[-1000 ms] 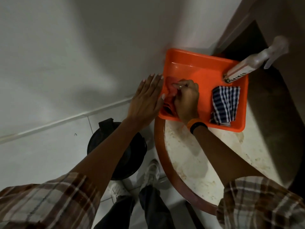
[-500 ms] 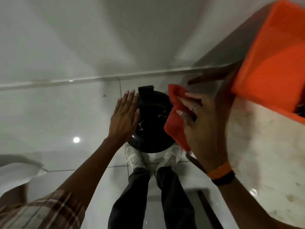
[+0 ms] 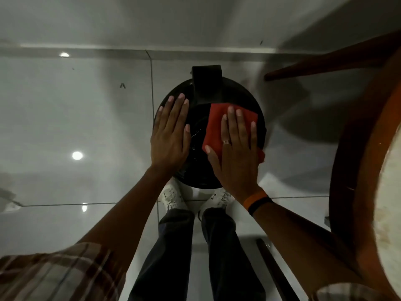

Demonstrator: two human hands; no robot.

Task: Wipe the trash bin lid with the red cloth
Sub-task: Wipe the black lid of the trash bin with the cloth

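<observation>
Since 0.5 s ago both hands dropped onto the trash bin lid (image 3: 201, 118). Right hand (image 3: 235, 153) flat, fingers spread, pressing red cloth (image 3: 213, 127) on lid's right half; palm hides cloth's near part. Left hand (image 3: 171, 135) open, flat on lid's left edge. Bin body hidden under lid. Tabletop (image 3: 388, 192) cut off at right.

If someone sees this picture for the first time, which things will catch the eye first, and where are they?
The red cloth stands out most, spread on the right side of the round black trash bin lid at the centre, with the right hand flat on top of it. The left hand lies flat on the lid's left side. At the right edge, a round table with a brown rim curves into view.
</observation>
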